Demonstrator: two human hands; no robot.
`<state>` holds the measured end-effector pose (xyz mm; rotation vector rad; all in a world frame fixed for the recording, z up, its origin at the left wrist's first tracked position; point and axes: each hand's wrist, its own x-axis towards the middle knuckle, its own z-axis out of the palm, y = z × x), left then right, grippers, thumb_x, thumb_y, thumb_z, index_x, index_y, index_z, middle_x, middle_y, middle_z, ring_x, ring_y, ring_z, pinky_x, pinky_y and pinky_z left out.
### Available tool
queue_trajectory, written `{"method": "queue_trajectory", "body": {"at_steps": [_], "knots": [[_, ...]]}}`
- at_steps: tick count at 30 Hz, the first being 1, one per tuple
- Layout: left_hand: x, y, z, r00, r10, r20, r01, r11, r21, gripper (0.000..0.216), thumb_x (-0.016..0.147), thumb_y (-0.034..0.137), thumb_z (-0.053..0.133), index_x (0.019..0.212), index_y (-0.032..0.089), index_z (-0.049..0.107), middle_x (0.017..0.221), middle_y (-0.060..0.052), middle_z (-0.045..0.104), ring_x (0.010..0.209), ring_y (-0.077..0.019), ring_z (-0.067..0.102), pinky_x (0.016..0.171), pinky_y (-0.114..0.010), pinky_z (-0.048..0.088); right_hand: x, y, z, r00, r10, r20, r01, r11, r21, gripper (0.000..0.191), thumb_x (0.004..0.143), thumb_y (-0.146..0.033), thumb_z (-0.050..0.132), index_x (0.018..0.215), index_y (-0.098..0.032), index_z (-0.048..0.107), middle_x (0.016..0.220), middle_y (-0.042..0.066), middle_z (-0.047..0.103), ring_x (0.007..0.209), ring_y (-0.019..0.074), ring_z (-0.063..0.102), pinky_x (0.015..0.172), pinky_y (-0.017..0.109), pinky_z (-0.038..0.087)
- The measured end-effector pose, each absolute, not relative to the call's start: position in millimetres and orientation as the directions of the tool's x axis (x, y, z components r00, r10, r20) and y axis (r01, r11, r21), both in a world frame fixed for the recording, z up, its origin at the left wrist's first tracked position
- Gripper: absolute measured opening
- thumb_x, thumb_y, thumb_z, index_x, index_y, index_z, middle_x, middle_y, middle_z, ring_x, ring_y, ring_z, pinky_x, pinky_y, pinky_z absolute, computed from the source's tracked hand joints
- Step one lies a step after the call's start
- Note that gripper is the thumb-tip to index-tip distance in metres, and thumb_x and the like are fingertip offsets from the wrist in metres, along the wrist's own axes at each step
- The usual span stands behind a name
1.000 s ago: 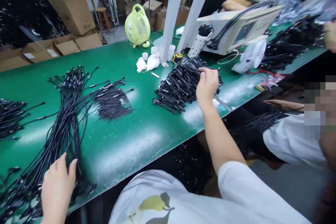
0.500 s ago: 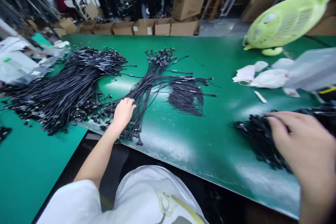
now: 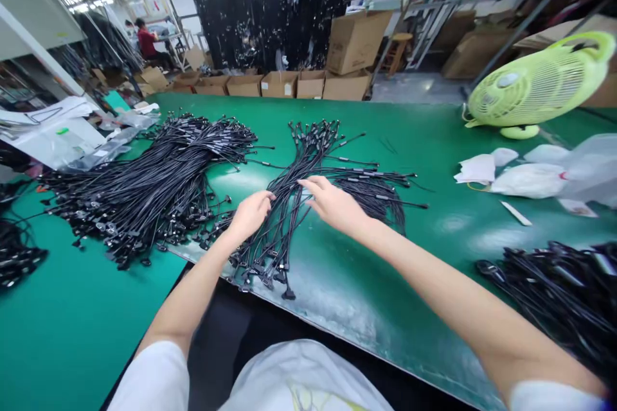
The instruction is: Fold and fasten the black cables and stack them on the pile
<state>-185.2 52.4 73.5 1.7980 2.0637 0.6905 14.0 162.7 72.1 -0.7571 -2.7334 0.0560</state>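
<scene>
A middle bundle of black cables [image 3: 292, 183] with small connectors at both ends lies on the green table. My left hand [image 3: 253, 213] is at its left side, fingers curled together on a black cable; the fingertips are partly hidden. Over the right side of the same bundle reaches my right hand [image 3: 335, 205], its thumb and fingers apart with nothing gripped. Just beyond my right hand is a pile of thin black ties [image 3: 380, 202], with a few cables lying across it.
A large heap of black cables [image 3: 159, 186] lies to the left. At the right front is another pile of black cables [image 3: 554, 295]. A light green fan [image 3: 540, 87], white paper scraps [image 3: 477, 170] and plastic bags are at the right. Cardboard boxes [image 3: 279, 85] line the far edge.
My right hand has left the cable pile at the right and moved across to the middle bundle. My left hand stays at that bundle. The camera view has tilted up.
</scene>
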Motion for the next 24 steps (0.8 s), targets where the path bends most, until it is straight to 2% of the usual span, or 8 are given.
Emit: {"method": "queue_trajectory", "body": {"at_steps": [3, 5, 9, 14, 17, 20, 22, 24], "knots": [[-180, 12, 101, 0.020, 0.999, -0.042, 0.508, 0.026, 0.861, 0.036, 0.096, 0.038, 0.040, 0.121, 0.019, 0.058, 0.072, 0.002, 0.056, 0.057, -0.0103, 0.047, 0.057, -0.022, 0.040, -31, 179, 89, -0.824, 0.501, 0.265, 0.494, 0.864, -0.097, 0.025, 0.091, -0.023, 0.055, 0.114, -0.019, 0.064, 0.117, 0.010, 0.064, 0.098, 0.0186, 0.062, 0.077, 0.025, 0.047], [-193, -19, 111, -0.038, 0.993, -0.108, 0.422, 0.114, 0.899, 0.037, 0.092, 0.043, 0.049, 0.120, 0.021, 0.059, 0.064, 0.005, 0.047, 0.053, -0.0091, 0.039, 0.050, -0.021, 0.032, -36, 207, 108, -0.759, 0.589, 0.276, 0.590, 0.802, -0.090, 0.022, 0.095, -0.020, 0.045, 0.099, -0.015, 0.067, 0.100, 0.009, 0.067, 0.092, 0.0172, 0.062, 0.077, 0.025, 0.044], [-250, -75, 108, -0.269, 0.948, -0.168, 0.229, 0.232, 0.945, 0.026, 0.088, 0.043, 0.059, 0.087, 0.017, 0.062, 0.059, 0.005, 0.045, 0.051, -0.0080, 0.040, 0.050, -0.020, 0.033, 14, 266, 148, -0.591, 0.682, 0.431, 0.721, 0.686, -0.097, 0.038, 0.100, -0.024, 0.027, 0.106, -0.009, 0.062, 0.109, 0.017, 0.063, 0.107, 0.0224, 0.054, 0.092, 0.037, 0.039], [-284, -94, 98, -0.420, 0.905, -0.070, -0.313, -0.072, 0.947, 0.029, 0.082, 0.040, 0.068, 0.073, 0.018, 0.052, 0.057, 0.006, 0.042, 0.053, -0.0081, 0.045, 0.050, -0.019, 0.041, 83, 253, 142, -0.593, 0.708, 0.383, 0.764, 0.645, -0.009, 0.032, 0.099, -0.028, 0.031, 0.101, -0.018, 0.061, 0.097, 0.015, 0.069, 0.098, 0.0245, 0.058, 0.090, 0.041, 0.038], [-256, -67, 98, -0.511, 0.859, 0.033, -0.216, -0.165, 0.962, 0.023, 0.082, 0.039, 0.069, 0.089, 0.020, 0.060, 0.074, 0.002, 0.057, 0.070, -0.0113, 0.058, 0.060, -0.020, 0.049, 94, 189, 114, -0.642, 0.757, 0.123, 0.767, 0.635, 0.094, 0.026, 0.097, -0.025, 0.038, 0.095, -0.013, 0.062, 0.072, 0.014, 0.068, 0.070, 0.0229, 0.064, 0.069, 0.033, 0.040], [-194, -30, 92, -0.388, 0.902, 0.190, 0.202, -0.118, 0.972, 0.029, 0.089, 0.039, 0.059, 0.110, 0.020, 0.066, 0.110, -0.008, 0.065, 0.104, -0.0186, 0.060, 0.092, -0.031, 0.048, 94, 116, 100, -0.797, 0.578, -0.174, 0.596, 0.800, -0.072, 0.020, 0.095, -0.029, 0.046, 0.096, -0.017, 0.062, 0.076, 0.008, 0.071, 0.065, 0.0197, 0.066, 0.057, 0.026, 0.037], [-146, -12, 82, -0.097, 0.977, 0.188, 0.315, -0.149, 0.937, 0.030, 0.091, 0.038, 0.055, 0.111, 0.021, 0.068, 0.108, -0.008, 0.066, 0.105, -0.0191, 0.059, 0.098, -0.033, 0.043, 97, 88, 107, -0.870, 0.462, -0.169, 0.491, 0.843, -0.220, 0.022, 0.097, -0.031, 0.042, 0.098, -0.020, 0.062, 0.084, 0.005, 0.072, 0.070, 0.0177, 0.067, 0.058, 0.025, 0.038], [-108, -4, 72, 0.170, 0.984, 0.052, 0.235, -0.092, 0.968, 0.034, 0.093, 0.039, 0.051, 0.115, 0.020, 0.067, 0.081, -0.004, 0.066, 0.079, -0.0152, 0.061, 0.084, -0.032, 0.048, 109, 88, 118, -0.861, 0.508, -0.035, 0.495, 0.820, -0.288, 0.022, 0.096, -0.034, 0.044, 0.096, -0.022, 0.062, 0.087, 0.003, 0.072, 0.074, 0.0172, 0.066, 0.060, 0.025, 0.039]]}}
